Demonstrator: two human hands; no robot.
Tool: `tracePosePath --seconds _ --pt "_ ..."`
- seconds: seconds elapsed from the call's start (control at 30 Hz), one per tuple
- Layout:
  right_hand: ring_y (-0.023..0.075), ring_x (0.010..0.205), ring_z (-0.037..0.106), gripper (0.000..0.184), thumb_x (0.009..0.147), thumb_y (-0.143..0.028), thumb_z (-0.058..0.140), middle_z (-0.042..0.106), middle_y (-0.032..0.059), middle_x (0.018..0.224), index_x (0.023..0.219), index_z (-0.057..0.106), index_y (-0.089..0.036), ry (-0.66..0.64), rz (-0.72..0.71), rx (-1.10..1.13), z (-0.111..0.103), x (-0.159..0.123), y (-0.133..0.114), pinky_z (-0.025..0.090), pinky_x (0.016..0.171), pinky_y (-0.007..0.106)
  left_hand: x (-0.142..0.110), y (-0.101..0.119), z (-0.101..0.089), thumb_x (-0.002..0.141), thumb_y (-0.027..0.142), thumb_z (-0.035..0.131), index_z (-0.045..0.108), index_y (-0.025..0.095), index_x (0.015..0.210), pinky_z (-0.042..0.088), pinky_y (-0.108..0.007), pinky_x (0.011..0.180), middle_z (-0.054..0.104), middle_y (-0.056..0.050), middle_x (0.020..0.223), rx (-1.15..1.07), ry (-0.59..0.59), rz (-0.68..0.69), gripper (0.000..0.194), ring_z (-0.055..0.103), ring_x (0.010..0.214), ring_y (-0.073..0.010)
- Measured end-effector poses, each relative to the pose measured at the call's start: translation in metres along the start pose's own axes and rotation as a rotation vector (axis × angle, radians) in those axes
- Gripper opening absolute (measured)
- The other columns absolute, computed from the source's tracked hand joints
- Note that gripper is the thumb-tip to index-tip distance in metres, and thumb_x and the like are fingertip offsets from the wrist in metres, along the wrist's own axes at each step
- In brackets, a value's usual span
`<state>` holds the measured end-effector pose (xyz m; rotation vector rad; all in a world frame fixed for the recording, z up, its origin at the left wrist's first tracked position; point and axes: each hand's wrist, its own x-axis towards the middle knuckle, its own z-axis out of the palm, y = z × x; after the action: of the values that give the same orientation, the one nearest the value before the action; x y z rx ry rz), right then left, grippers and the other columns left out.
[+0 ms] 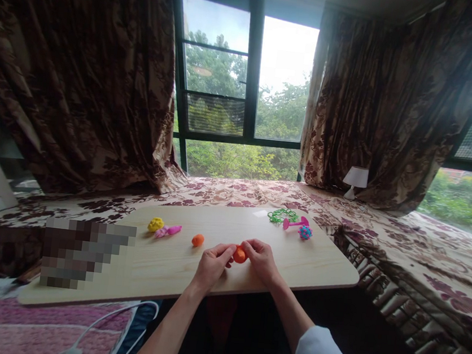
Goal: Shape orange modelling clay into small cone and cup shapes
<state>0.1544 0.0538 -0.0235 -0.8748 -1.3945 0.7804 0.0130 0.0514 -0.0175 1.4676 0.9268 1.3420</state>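
Note:
Just above the near edge of the wooden table, an orange lump that looks like modelling clay is pinched between my two hands. My left hand closes its thumb and fingers on the lump's left side. From the right, my right hand grips the same lump with bent fingers. A second orange ball rests on the tabletop a little left of my left hand. Farther left lie a yellow lump and a pink piece, side by side.
At the table's back right are a green chain-like tangle, a pink dumbbell-shaped toy and a blue knobbly ball. A small white lamp stands on the flowered window seat. A white cable crosses the pink bedding.

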Motion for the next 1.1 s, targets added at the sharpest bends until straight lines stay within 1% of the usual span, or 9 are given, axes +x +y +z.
tracePosePath --seconds 0.1,0.17,0.37,0.53,0.67,0.73,0.87,1.0,1.1 --pt "0.0127 0.058 0.053 0.027 0.076 -0.037 0.051 0.062 0.0023 0.064 0.069 0.064 -0.013 0.001 0.003 -0.01 0.0 0.0 0.001 0.041 0.055 0.023 0.0 0.0 -0.001 0.069 0.043 0.056 0.068 0.015 0.087 0.044 -0.023 0.052 0.064 -0.003 0.063 0.008 -0.017 -0.001 0.036 0.052 0.056 -0.0117" --pt "0.0127 0.058 0.053 0.026 0.076 -0.036 0.052 0.061 0.0021 0.063 0.069 0.063 -0.014 0.005 0.008 -0.024 0.0 0.0 0.001 0.041 0.054 0.022 0.0 -0.002 -0.002 0.069 0.043 0.057 0.068 0.015 0.086 0.043 -0.023 0.052 0.064 -0.003 0.061 0.023 -0.033 0.001 0.035 0.052 0.053 -0.0112" --pt "0.0128 0.06 0.054 0.028 0.077 -0.037 0.051 0.062 0.0022 0.064 0.07 0.064 -0.014 -0.012 0.012 -0.019 0.0 -0.001 0.0 0.041 0.056 0.023 0.001 -0.007 -0.003 0.069 0.04 0.057 0.067 0.015 0.09 0.043 -0.024 0.053 0.066 -0.004 0.064 0.041 -0.034 0.014 0.034 0.053 0.053 -0.0111" --pt "0.0131 0.059 0.054 0.024 0.073 -0.036 0.056 0.062 0.0018 0.063 0.068 0.063 -0.013 -0.005 0.018 -0.065 0.0 0.0 0.003 0.041 0.055 0.023 0.002 -0.009 -0.003 0.069 0.039 0.059 0.067 0.014 0.089 0.043 -0.023 0.053 0.065 -0.004 0.064 0.046 -0.045 0.013 0.034 0.052 0.053 -0.0109" --pt "0.0129 0.061 0.053 0.028 0.077 -0.037 0.05 0.061 0.0021 0.064 0.071 0.063 -0.013 0.005 0.002 -0.062 0.0 0.001 0.005 0.041 0.056 0.023 0.003 -0.01 -0.004 0.068 0.039 0.059 0.067 0.014 0.088 0.044 -0.023 0.054 0.065 -0.003 0.063 0.031 -0.039 0.0 0.033 0.053 0.054 -0.011" --pt "0.0126 0.061 0.053 0.03 0.08 -0.037 0.046 0.061 0.0022 0.065 0.073 0.064 -0.013 0.018 0.0 -0.05 0.0 0.002 0.004 0.041 0.057 0.023 0.003 -0.011 -0.005 0.069 0.041 0.058 0.066 0.014 0.088 0.046 -0.024 0.056 0.066 -0.004 0.066 0.015 -0.024 -0.008 0.034 0.055 0.056 -0.0117" --pt "0.0127 0.06 0.053 0.027 0.079 -0.034 0.049 0.061 0.0024 0.064 0.072 0.063 -0.013 0.001 -0.017 -0.055 0.0 0.001 0.001 0.042 0.057 0.023 0.003 -0.011 -0.004 0.07 0.042 0.056 0.065 0.014 0.088 0.048 -0.026 0.06 0.066 -0.005 0.072 -0.01 -0.02 -0.021 0.034 0.057 0.059 -0.0127" --pt "0.0134 0.061 0.055 0.025 0.077 -0.034 0.052 0.062 0.003 0.066 0.071 0.064 -0.013 -0.022 -0.03 -0.052 0.0 0.0 -0.002 0.043 0.057 0.023 0.003 -0.009 -0.004 0.072 0.041 0.054 0.065 0.014 0.092 0.045 -0.023 0.053 0.064 -0.004 0.066 0.018 -0.041 0.005 0.036 0.053 0.055 -0.011" --pt "0.0134 0.061 0.056 0.027 0.078 -0.036 0.05 0.063 0.0032 0.066 0.071 0.065 -0.013 -0.037 -0.019 -0.032 0.0 -0.001 -0.004 0.043 0.057 0.023 0.004 -0.01 -0.004 0.072 0.041 0.055 0.066 0.014 0.091 0.042 -0.021 0.05 0.063 -0.003 0.065 0.037 -0.027 0.019 0.036 0.051 0.055 -0.0105"
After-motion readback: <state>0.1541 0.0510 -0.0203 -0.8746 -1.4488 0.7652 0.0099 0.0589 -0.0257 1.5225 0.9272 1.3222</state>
